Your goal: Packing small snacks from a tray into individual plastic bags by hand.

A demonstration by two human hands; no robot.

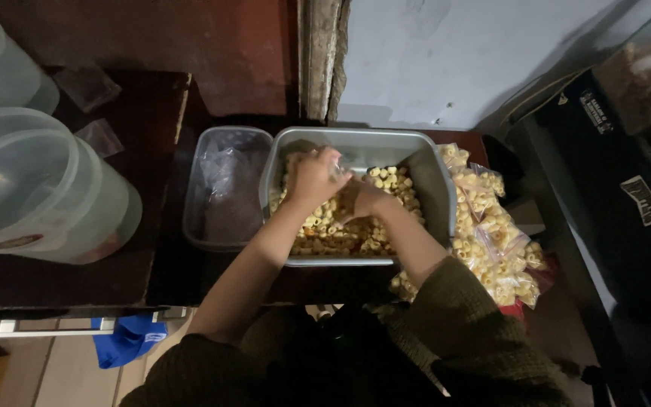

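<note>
View from above of a person in dark olive knitted sleeves working at a dark brown worktop (pixel 77 279). Both hands are inside a grey rectangular metal tub (pixel 427 177) holding pale yellow ring-shaped snacks (pixel 329 230). The left hand (pixel 313 179) has its fingers curled shut around the top of what looks like a small clear plastic bag (pixel 342 167), though the bag is mostly hidden. The right hand (pixel 367 200) is pressed just beside it, down among the snacks; whether its fingers are open or closed cannot be told.

To the right of the tub, touching it, lies a heap of small clear bags filled with the same snacks (pixel 491 241), so a good number appear already packed. The tub is still roughly half full, which suggests plenty remains to bag. Just left of the tub sits a clear rectangular plastic container (pixel 194 196) with crumpled empty clear bags (pixel 224 177) inside. Large translucent plastic tubs (pixel 39 188) lie on their sides at far left. A blue cloth (pixel 129 339) lies on the floor below
</note>
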